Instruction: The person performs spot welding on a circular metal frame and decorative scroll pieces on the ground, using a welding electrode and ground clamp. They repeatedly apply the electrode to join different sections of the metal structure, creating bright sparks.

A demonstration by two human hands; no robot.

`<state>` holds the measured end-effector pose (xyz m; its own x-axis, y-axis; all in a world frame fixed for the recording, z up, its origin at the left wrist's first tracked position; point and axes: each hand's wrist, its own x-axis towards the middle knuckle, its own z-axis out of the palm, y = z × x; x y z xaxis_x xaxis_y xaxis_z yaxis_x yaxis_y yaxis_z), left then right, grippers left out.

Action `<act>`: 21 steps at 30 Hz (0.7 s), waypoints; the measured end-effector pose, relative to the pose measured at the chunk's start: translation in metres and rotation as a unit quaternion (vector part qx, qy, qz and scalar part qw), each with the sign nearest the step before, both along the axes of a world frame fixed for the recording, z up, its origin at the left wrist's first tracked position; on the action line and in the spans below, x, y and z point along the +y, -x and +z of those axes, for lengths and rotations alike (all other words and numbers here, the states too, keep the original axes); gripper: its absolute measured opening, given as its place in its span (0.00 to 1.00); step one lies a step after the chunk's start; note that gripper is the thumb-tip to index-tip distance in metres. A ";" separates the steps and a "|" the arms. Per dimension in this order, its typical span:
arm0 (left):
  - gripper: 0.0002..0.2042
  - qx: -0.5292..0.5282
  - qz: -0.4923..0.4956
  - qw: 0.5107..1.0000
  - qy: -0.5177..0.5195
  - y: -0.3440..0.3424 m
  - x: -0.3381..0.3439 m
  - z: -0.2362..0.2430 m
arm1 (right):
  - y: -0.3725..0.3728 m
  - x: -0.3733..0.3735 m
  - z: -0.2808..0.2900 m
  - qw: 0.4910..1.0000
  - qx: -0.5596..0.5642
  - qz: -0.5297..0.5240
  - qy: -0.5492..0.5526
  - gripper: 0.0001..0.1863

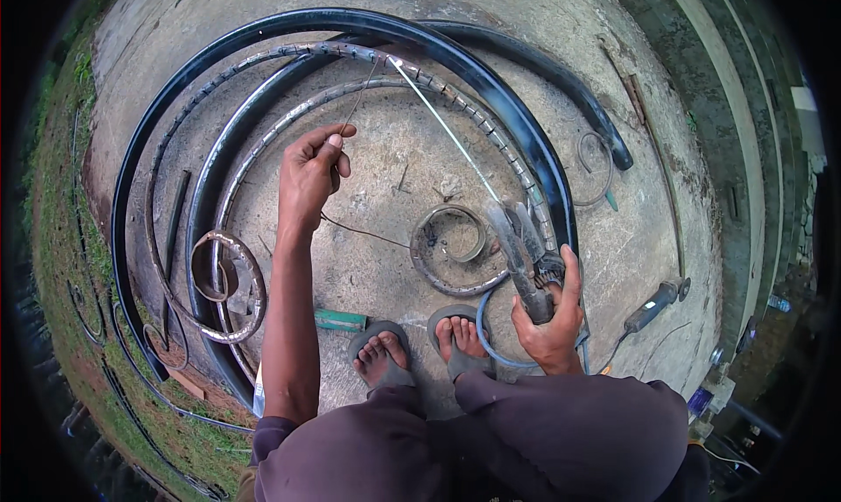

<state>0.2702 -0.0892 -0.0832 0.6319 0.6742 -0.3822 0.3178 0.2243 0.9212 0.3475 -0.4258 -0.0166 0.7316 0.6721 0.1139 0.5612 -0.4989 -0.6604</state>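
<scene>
the single view comes from the left of two fisheye cameras worn side by side on the person's head, upright and unmirrored. it looks steeply down over the lap, with the dark trousers (350, 454) close to the lens along the lower edge and the feet (383, 351) farther below. the left hand (307, 173) and right hand (554, 322) fall at middle range above the concrete (644, 213). the wide lens reaches grass (66, 195) on the left and a pale ledge (717, 64) on the right, bending straight edges near its dark, rounded border.
</scene>
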 end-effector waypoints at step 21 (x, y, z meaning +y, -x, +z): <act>0.12 0.009 0.000 1.000 0.021 -0.005 0.000 -0.002 | -0.001 -0.001 -0.005 0.997 0.082 -0.001 -0.005 0.51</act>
